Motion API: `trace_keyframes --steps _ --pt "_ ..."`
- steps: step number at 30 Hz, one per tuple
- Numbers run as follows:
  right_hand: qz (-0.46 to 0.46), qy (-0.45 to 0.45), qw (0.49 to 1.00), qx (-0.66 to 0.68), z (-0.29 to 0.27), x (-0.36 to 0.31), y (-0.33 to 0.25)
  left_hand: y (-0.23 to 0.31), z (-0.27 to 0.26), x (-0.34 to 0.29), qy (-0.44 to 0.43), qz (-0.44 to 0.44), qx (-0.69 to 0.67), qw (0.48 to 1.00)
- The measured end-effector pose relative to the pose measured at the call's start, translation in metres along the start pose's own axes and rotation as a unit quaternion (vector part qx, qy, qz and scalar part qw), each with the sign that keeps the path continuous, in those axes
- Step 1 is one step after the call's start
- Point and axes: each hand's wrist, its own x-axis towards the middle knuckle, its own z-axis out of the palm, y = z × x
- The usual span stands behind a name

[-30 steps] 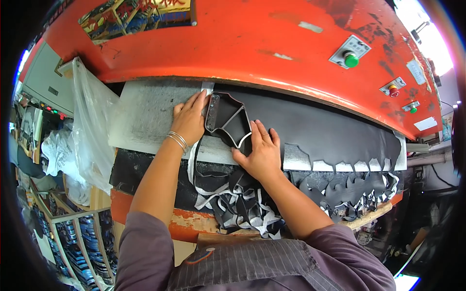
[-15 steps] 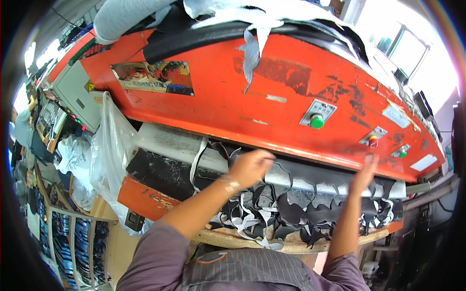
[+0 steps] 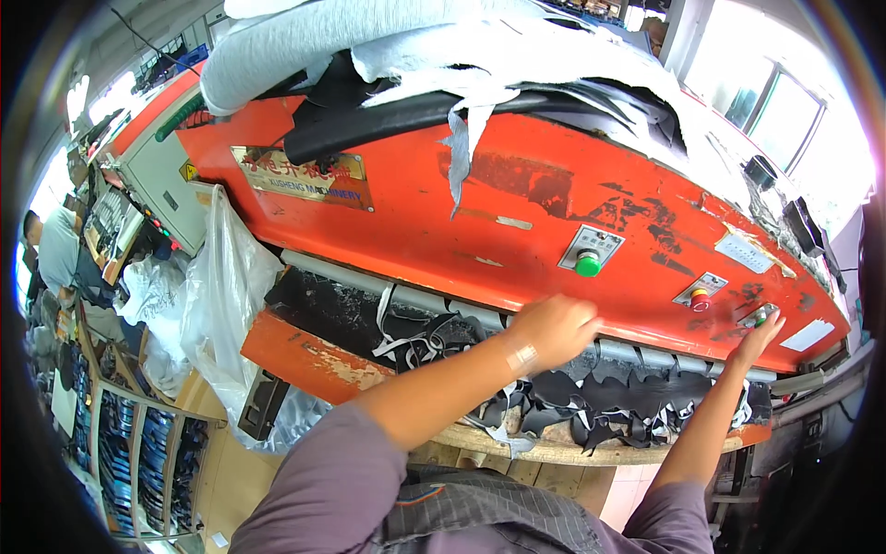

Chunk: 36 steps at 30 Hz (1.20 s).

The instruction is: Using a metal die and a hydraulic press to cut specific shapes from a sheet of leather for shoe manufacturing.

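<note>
My right hand (image 3: 759,340) reaches up to a small green button (image 3: 761,317) at the right end of a red machine (image 3: 415,240). Its fingers are stretched out, the tips at the button. Loosely closed, my left hand (image 3: 556,332) hovers by the machine's lower edge, below a larger green button (image 3: 587,263), and nothing shows in it. A red stop button (image 3: 700,298) sits between the two green ones. Beneath my hands, black leather scraps (image 3: 554,397) with cut-out edges and pale strips lie along the machine's bed. My left forearm hides part of them.
Grey-white and black material (image 3: 434,55) is piled on top of the machine, with torn ends hanging down its front. A clear plastic bag (image 3: 221,295) hangs at the left, near a rack (image 3: 138,452) of dark blue pieces. Another person (image 3: 57,249) stands farther left.
My right hand has moved right to the small green button. My left hand has moved right along the machine's lower edge. The whole view has tilted up a little.
</note>
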Motion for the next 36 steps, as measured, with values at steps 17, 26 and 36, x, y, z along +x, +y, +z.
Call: trace_keyframes --steps 17,26,36 --pt "-0.115 -0.793 0.560 0.210 0.045 -0.437 -0.184 -0.054 -0.018 -0.249 0.145 -0.168 0.077 0.972" --pt "-0.159 -0.712 0.635 -0.254 0.190 -0.394 -0.084 -0.109 -0.044 -0.212 -0.114 -0.378 -0.155 0.906" --pt "-0.093 -0.701 0.699 -0.110 0.219 -0.436 -0.064 -0.232 -0.047 -0.131 0.258 -0.312 -0.531 0.744"
